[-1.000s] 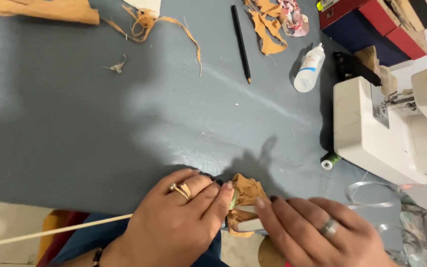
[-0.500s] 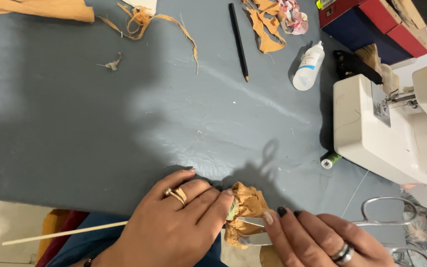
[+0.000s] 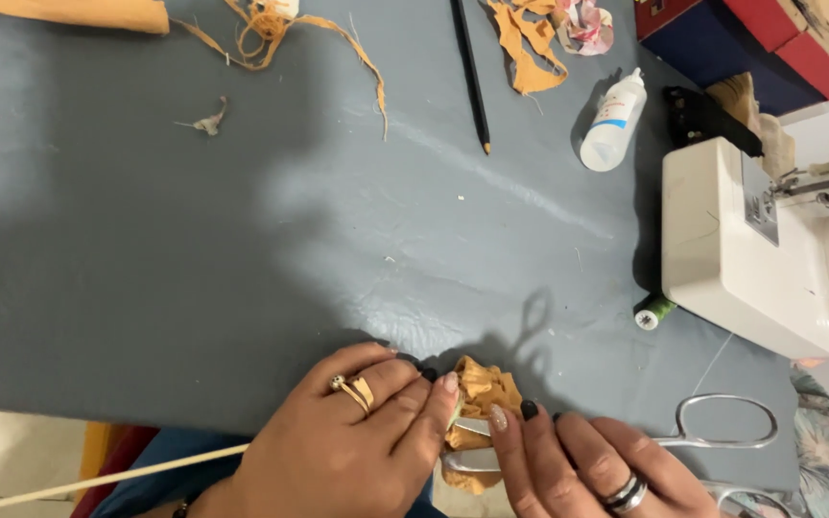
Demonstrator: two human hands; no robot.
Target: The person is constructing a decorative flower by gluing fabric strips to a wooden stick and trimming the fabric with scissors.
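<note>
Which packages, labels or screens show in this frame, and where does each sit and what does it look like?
White plastic squeeze bottle: lies tilted on the grey table, upper right; blue and red label.
Red and dark blue boxes: top right corner, rectangular, stacked.
Grey panel on the cream sewing machine: right edge, small rectangle.
No screens in view.

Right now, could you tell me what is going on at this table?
A person's left hand and right hand together pinch a small bunched piece of tan fabric at the near edge of the grey table. The blades of silver scissors lie against the fabric. A thin wooden stick runs out under the left hand. A white sewing machine stands at the right.
</note>
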